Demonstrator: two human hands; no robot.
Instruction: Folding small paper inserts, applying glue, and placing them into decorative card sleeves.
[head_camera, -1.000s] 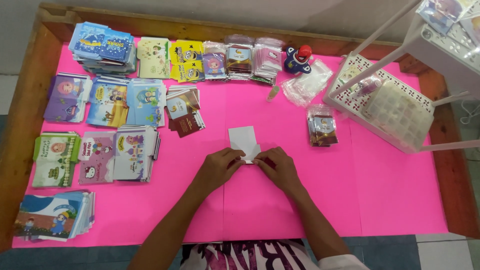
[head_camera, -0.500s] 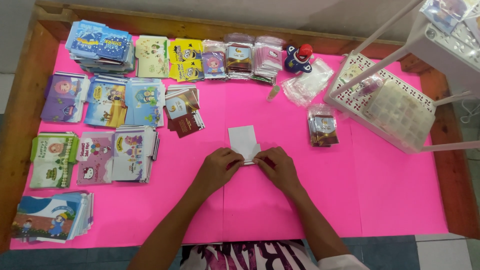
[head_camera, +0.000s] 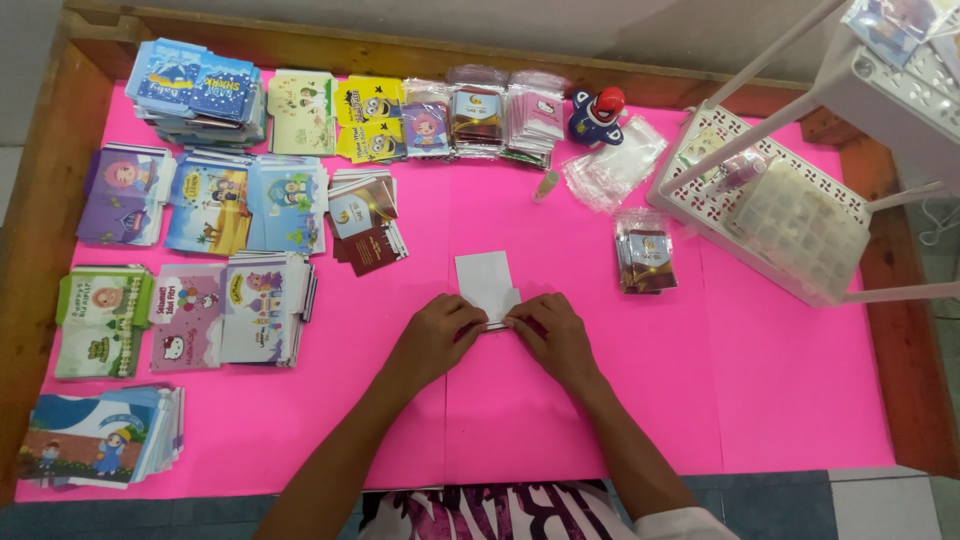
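While both hands press down at the middle of the pink counter (head_camera: 800, 400), the left hand (head_camera: 435, 340) and right hand (head_camera: 552, 335) pinch the lower edge of a small white envelope (head_camera: 485, 280) lying flat between them, fingertips nearly meeting. Stacks of colourful envelopes (head_camera: 240, 300) sit at nine o'clock, a white plastic rack (head_camera: 780, 220) at two o'clock
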